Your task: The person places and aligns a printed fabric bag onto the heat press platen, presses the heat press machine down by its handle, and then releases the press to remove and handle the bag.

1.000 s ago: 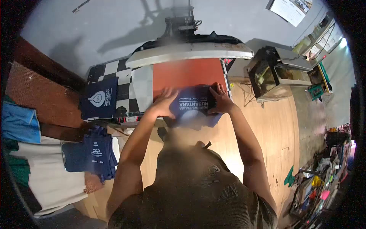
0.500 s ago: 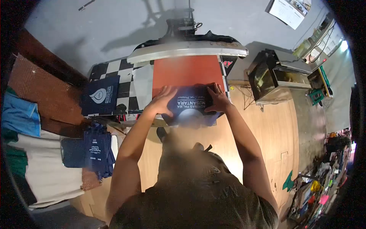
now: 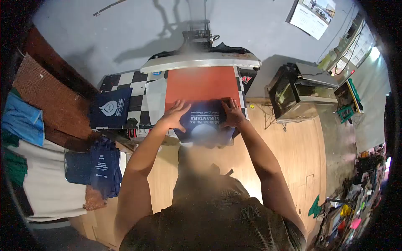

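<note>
A navy blue fabric piece (image 3: 205,107) with white lettering lies on the near part of an orange-red press pad (image 3: 201,83). Its near end reaches the pad's front, where a blurred spot veils part of it. My left hand (image 3: 175,115) rests on its left edge with the fingers spread. On its right edge lies my right hand (image 3: 233,114), fingers also apart. Beyond the pad, the pale upper plate of a heat press (image 3: 201,60) is raised.
A folded navy fabric piece with a white drop logo (image 3: 111,107) lies on the checkered table (image 3: 138,79) at left. More navy printed pieces (image 3: 104,167) are stacked lower left. A glass-sided cabinet (image 3: 299,94) stands right, and assorted clutter (image 3: 356,201) fills the lower right.
The view has shifted slightly, so the press and table sit a little lower. Both hands stay spread on the navy fabric, with little visible movement against the pad.
</note>
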`<state>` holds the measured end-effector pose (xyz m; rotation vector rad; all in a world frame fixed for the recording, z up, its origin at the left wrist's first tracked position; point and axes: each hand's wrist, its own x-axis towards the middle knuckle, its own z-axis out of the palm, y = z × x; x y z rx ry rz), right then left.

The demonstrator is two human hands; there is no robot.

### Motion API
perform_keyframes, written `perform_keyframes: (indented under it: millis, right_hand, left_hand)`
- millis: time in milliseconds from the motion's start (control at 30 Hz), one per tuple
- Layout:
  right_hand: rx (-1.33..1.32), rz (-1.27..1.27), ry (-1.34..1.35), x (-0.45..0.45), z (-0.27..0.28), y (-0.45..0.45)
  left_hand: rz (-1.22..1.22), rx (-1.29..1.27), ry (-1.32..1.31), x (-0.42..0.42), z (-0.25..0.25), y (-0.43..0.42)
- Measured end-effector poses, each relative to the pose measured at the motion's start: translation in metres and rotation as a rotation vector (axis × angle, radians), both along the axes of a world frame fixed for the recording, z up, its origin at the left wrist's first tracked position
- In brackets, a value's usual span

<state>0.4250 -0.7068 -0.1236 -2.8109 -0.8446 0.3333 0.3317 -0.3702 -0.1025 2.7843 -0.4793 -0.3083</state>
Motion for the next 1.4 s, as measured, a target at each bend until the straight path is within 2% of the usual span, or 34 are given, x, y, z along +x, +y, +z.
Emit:
perform_keyframes:
  millis: [233,333,467,500,567,633,667,700,733,767,800,833,900,1033,1100,1167,1333,1400]
  right_hand:
    - [0.044,0.005,-0.016,0.008,-0.013,0.0]
    - [-0.019,-0.003,0.062,0.021,-0.031,0.0]
    - [-0.151,0.14,-0.095,0.036,-0.046,0.005]
    - [-0.233,0.203,-0.131,0.04,-0.042,0.009]
    - [-0.234,0.222,-0.082,0.04,-0.018,0.013]
    - [-0.238,0.24,-0.028,0.034,0.025,0.014]
    - [-0.112,0.159,0.101,0.027,0.058,0.016]
    - [-0.051,0.119,0.172,0.03,0.059,0.017]
    - [0.012,0.077,0.24,0.035,0.058,0.018]
    - [-0.06,0.113,0.073,0.048,0.039,0.021]
    - [-0.132,0.15,-0.095,0.053,0.033,0.023]
    - [-0.132,0.152,-0.092,0.057,0.028,0.026]
    - [-0.311,0.168,-0.054,0.065,0.018,0.031]
    - [-0.446,0.197,-0.004,0.089,-0.01,0.04]
    - [-0.334,0.176,0.014,0.099,-0.025,0.039]
    - [-0.36,0.154,0.025,0.102,-0.021,0.046]
    - [-0.45,0.137,0.086,0.09,0.008,0.056]
    - [-0.382,0.088,0.027,0.08,0.023,0.053]
  left_hand:
    - [-0.01,0.018,0.031,0.0,0.004,0.0]
    - [0.01,0.031,0.064,0.002,0.006,0.0]
    - [0.014,0.037,0.113,0.004,0.014,-0.003]
    - [0.019,0.039,0.11,0.006,0.016,-0.003]
    - [0.054,-0.006,0.171,0.009,0.019,-0.003]
    - [0.072,-0.04,0.156,0.028,0.006,0.006]
    - [0.117,-0.134,0.158,0.041,-0.003,0.012]
    - [0.162,-0.229,0.163,0.049,-0.007,0.016]
    - [0.197,-0.132,0.124,0.046,0.01,0.011]
    - [0.199,-0.133,0.128,0.045,0.021,0.003]
    - [0.193,-0.006,0.078,0.047,0.023,0.0]
    - [0.186,0.122,0.029,0.049,0.025,-0.004]
    - [0.194,0.115,-0.005,0.061,0.023,-0.007]
    - [0.198,0.167,0.205,0.091,0.025,-0.008]
    - [0.176,0.192,0.265,0.093,0.029,-0.011]
    - [0.167,0.184,0.217,0.095,0.024,-0.008]
    - [0.109,0.3,0.305,0.108,0.031,-0.013]
    - [0.099,0.365,0.249,0.103,0.034,-0.018]
